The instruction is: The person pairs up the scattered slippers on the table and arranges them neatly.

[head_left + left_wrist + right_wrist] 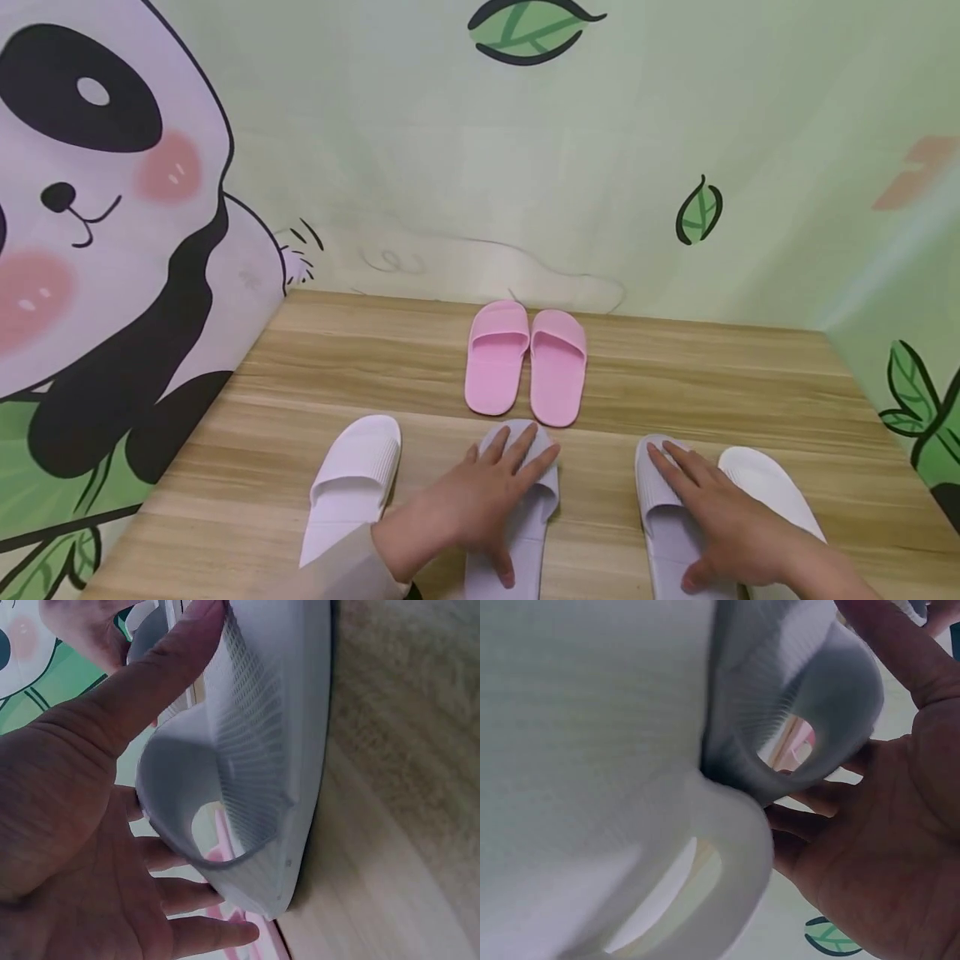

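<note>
The left hand [483, 496] spreads its fingers wide over the left gray slipper [527, 557], the right hand [727, 517] likewise over the right gray slipper [671, 543]. This gray pair lies well apart on the wood-grain surface [255, 467], between the left white slipper [363, 450] and right white slipper [772, 483]; pink slippers [493, 379] lie near its back edge. Positioning the gray pair seems in hand; gripping would call for curling fingers round the straps [650, 487], without nudging the right white slipper.

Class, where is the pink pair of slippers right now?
In the head view, the pink slippers lie just right of centre, near the foot of the green wall, beyond the grey slipper under the left hand.
</note>
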Tool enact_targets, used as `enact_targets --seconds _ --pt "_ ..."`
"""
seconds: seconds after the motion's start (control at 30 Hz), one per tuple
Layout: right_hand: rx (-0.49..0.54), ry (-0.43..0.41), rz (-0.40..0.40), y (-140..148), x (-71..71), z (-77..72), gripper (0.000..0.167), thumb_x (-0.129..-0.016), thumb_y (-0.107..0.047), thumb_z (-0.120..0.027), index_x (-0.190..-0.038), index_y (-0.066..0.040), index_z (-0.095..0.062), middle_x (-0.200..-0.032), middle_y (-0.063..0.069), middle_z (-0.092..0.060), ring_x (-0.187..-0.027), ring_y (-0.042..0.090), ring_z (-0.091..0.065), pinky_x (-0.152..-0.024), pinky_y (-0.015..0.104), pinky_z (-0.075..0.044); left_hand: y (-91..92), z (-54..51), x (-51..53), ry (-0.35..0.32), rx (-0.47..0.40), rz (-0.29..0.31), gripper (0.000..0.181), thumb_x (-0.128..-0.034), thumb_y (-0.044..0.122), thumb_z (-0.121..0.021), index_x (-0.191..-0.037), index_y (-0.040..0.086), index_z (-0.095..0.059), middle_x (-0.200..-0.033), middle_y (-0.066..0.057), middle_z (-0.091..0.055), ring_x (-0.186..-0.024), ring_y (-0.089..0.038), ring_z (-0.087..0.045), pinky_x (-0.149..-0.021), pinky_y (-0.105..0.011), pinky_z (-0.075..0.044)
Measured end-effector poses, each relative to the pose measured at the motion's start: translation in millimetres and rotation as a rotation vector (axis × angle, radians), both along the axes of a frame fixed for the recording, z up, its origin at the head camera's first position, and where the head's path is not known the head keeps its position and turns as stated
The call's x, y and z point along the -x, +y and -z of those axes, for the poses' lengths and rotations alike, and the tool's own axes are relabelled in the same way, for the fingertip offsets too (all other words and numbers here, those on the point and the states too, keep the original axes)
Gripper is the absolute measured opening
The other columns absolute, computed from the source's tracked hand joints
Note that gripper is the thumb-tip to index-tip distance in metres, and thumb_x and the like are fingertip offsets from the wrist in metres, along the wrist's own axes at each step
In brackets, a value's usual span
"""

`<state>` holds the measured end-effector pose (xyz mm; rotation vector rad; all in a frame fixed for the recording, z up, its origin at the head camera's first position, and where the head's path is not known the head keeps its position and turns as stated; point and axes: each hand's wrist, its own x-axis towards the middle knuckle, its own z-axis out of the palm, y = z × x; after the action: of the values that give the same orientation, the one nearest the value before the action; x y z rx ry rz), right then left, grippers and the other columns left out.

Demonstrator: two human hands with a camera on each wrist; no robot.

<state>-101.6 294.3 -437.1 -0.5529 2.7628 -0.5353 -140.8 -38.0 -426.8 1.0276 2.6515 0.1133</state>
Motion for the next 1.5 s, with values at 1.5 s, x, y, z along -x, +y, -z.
enact_targets --seconds 1.5 --pt "-0.046 0.095 0.000 -19 7.6 9.8 0.148 -0.036 -0.048 -0.102 -0.163 -0.024 -0.031 -0.155 0.022 -0.047 -0.135 0.049 -0.050 -0.093 0.064 -0.053 18.6 6.5 2.8 0.169 0.155 -0.014 0.156 -0.0309 0.064 -0.101 -0.161 0.030 -0.023 -0.152 -0.016 -0.043 -0.136 -0.036 -0.051 -0.096 -0.045 -0.057"
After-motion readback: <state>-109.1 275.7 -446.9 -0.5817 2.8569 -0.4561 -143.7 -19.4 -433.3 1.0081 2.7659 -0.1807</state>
